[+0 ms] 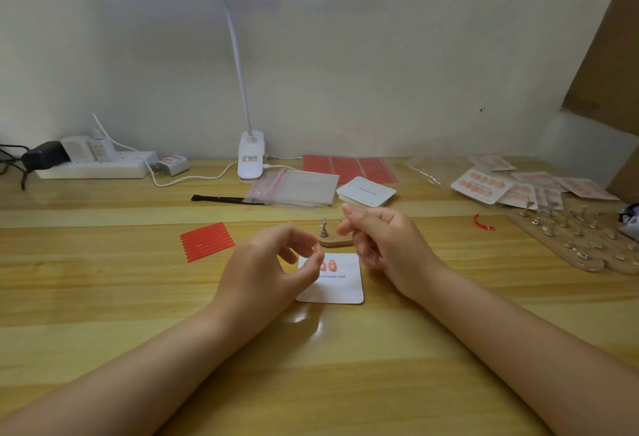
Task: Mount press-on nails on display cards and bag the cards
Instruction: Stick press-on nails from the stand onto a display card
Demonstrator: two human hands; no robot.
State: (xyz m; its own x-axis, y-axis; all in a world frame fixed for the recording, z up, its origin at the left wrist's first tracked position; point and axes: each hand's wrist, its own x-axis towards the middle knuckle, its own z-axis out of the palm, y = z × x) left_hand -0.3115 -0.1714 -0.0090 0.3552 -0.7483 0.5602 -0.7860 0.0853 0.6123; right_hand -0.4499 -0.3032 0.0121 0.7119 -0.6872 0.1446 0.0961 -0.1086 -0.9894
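A white display card (340,285) printed "Handmade Nail" lies on the wooden table, with two pink press-on nails (328,265) stuck near its top left. Just behind it sits a small wooden stand (333,241) carrying a metal nail holder (324,227). My left hand (273,263) is curled over the card's left edge, thumb tip on the card. I cannot see whether it holds anything. My right hand (380,238) reaches to the stand's right end, thumb and forefinger pinching a small pale press-on nail (341,219) there.
Red adhesive strips (206,241) lie to the left. Behind are clear zip bags (294,188), a stack of blank cards (366,191), red tape sheets (349,169), a black tool (221,198) and a clip lamp (251,155). Finished bagged cards (484,185) and a holder board (574,238) are at right.
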